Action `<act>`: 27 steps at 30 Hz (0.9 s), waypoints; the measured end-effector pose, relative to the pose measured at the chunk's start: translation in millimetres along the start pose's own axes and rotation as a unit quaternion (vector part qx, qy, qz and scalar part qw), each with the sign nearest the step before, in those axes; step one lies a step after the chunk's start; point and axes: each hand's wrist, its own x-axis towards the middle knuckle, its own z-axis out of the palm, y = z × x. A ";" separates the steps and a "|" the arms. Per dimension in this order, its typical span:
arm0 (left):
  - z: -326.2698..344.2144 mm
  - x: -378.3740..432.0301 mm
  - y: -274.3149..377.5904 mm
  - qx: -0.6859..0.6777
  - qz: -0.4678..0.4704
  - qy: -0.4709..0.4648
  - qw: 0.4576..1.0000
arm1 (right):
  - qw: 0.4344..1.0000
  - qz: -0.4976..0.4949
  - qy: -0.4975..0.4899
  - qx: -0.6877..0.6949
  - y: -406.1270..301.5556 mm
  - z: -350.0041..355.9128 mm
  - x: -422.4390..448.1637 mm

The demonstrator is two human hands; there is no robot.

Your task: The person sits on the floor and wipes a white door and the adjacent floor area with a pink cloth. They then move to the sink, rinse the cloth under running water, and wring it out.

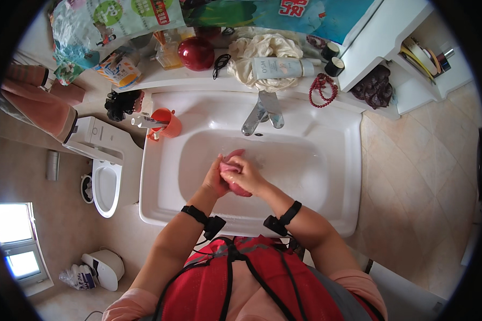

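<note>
Both of my hands are together over the left half of a white washbasin (297, 168), clasped around a wet pinkish-red cloth (240, 189). My left hand (216, 176) grips the cloth from the left side. From the right, my right hand (247, 174) closes over it, fingers curled. Parts of the cloth stick out above and below the hands; the rest is hidden between the palms. Some water lies in the bowl around them. A chrome faucet (261, 114) stands behind the hands; I cannot tell whether it is running.
An orange cup (172, 125) with tubes sits at the basin's left corner. The ledge behind holds a white tube (279, 68) on a cream cloth (241, 52), red beads (323, 91) and a shiny red round object (196, 53). A toilet (106, 184) stands left.
</note>
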 end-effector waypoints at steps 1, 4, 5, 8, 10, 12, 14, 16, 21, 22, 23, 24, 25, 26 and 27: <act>-23.2 8.9 -2.6 -0.017 0.029 -0.040 0.999 | 0.999 -0.013 -0.039 0.028 -17.7 8.5 -3.3; -95.6 31.1 -4.3 -0.008 0.064 -0.128 0.990 | 0.982 -0.178 -0.030 -0.055 -31.0 31.6 -5.8; -87.7 34.0 -5.5 0.069 0.062 -0.104 0.990 | 0.980 -0.159 0.010 -0.120 -26.9 26.9 -5.6; -46.6 23.5 -10.9 0.291 0.065 -0.024 0.954 | 0.957 -0.102 0.108 -0.249 -6.9 11.1 0.0; 11.3 3.7 -16.4 -0.042 -0.011 0.209 0.977 | 0.908 -0.056 0.146 -0.389 20.7 -19.3 12.3; 14.8 -3.1 -15.1 -0.025 0.055 0.210 0.976 | 0.870 -0.048 0.177 -0.458 34.1 -44.3 15.1; 20.7 -1.4 -17.6 0.047 0.137 0.229 0.963 | 0.829 0.070 0.213 -0.512 57.3 -74.5 11.5; 9.2 -2.2 -10.4 0.057 0.077 0.312 0.945 | 0.807 0.111 0.221 -0.537 59.9 -74.9 4.5; -14.7 0.8 -11.5 0.104 -0.004 0.291 0.951 | 0.737 0.153 -0.003 -0.658 92.3 -60.5 -14.3; -4.8 1.1 -12.9 0.115 0.000 0.298 0.947 | 0.715 0.135 -0.068 -0.682 99.7 -58.0 -13.0; 5.1 1.1 -14.8 0.126 0.005 0.305 0.944 | 0.725 0.123 -0.044 -0.676 105.3 -64.3 -11.9; 9.9 -3.0 -13.6 0.134 0.014 0.316 0.939 | 0.735 0.106 -0.023 -0.669 101.0 -69.9 -8.8; 4.8 -4.3 -12.5 0.126 0.008 0.318 0.940 | 0.745 0.089 -0.002 -0.661 97.4 -71.7 -4.8; -3.1 -4.6 -12.1 0.118 0.002 0.320 0.940 | 0.793 0.104 0.067 -0.597 94.8 -70.2 -3.6; 3.8 -3.0 -11.4 0.113 -0.009 0.316 0.942 | 0.813 0.119 0.089 -0.563 93.2 -71.7 1.8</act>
